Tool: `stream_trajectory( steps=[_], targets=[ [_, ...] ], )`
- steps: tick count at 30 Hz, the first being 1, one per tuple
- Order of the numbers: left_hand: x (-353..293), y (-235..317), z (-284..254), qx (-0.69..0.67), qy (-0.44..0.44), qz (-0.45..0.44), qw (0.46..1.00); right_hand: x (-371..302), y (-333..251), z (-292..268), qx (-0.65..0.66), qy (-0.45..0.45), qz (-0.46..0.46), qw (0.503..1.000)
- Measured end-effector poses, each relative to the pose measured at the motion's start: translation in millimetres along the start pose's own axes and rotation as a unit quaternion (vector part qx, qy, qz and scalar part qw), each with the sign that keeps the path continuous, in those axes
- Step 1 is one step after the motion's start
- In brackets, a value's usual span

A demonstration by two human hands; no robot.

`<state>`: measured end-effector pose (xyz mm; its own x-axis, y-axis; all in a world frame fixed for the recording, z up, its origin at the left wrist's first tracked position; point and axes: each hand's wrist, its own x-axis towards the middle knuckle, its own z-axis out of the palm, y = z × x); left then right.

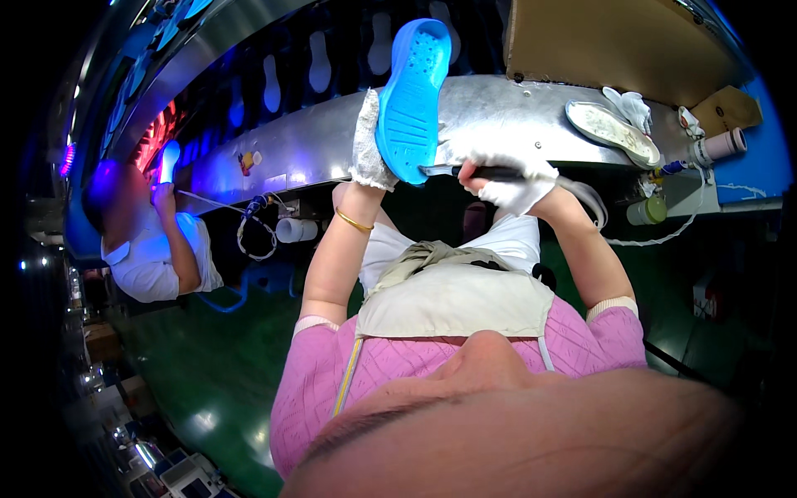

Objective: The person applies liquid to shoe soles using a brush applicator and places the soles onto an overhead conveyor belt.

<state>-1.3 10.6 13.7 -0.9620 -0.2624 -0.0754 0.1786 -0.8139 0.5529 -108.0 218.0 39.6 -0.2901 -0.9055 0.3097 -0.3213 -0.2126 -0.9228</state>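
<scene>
A bright blue shoe sole (408, 108) is held up in front of me, its long side nearly upright. My left hand (366, 149), in a white knit glove, grips its left edge, with some fingers hidden behind it. My right hand (513, 184), in a white glove with bare fingertips, is closed around a slim tool (498, 173) with a dark handle. The tool's thin, pale tip touches or nearly touches the sole's lower end. A pale hose (588, 199) runs beside my right wrist; whether it joins the tool I cannot make out.
A metal ledge (490, 108) crosses in front of me, with a dark conveyor carrying several soles (320, 62) beyond it. On the right are a whitish shoe-shaped tray (610, 131), crumpled white gloves (631, 108) and a cardboard box (614, 46). A co-worker (158, 241) sits at left.
</scene>
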Motion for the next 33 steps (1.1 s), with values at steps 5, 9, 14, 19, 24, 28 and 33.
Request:
stream_trajectory(
  steps=[5,9,14,19,24,28,33],
  targets=[
    [0.4,-3.3,-14.8,-0.086,-0.019,0.001,0.996,4.6,-2.4,25.9,0.177,0.074,0.115,0.975],
    [0.9,-5.0,-20.1,-0.021,-0.019,0.021,0.999,-4.7,-6.1,39.1,0.199,-0.015,0.038,0.979],
    [-6.2,-15.9,-19.3,-0.216,-0.119,-0.005,0.969,16.1,3.6,25.7,0.239,0.125,0.012,0.963],
    [-5.6,-37.9,-28.7,-0.084,-0.071,0.048,0.993,28.9,7.4,39.6,-0.176,0.152,-0.263,0.936],
    [-10.5,-35.4,-34.0,-0.207,-0.099,-0.023,0.973,16.1,5.2,28.6,0.198,0.1,0.06,0.973],
    [-25.7,-38.5,-15.6,-0.142,-0.085,-0.042,0.985,40.4,21.0,-12.8,0.103,0.133,0.06,0.984],
    [-33.8,-42.1,4.8,-0.114,-0.087,-0.079,0.986,58.5,32.2,-39.1,0.086,0.25,-0.068,0.962]
  ],
)
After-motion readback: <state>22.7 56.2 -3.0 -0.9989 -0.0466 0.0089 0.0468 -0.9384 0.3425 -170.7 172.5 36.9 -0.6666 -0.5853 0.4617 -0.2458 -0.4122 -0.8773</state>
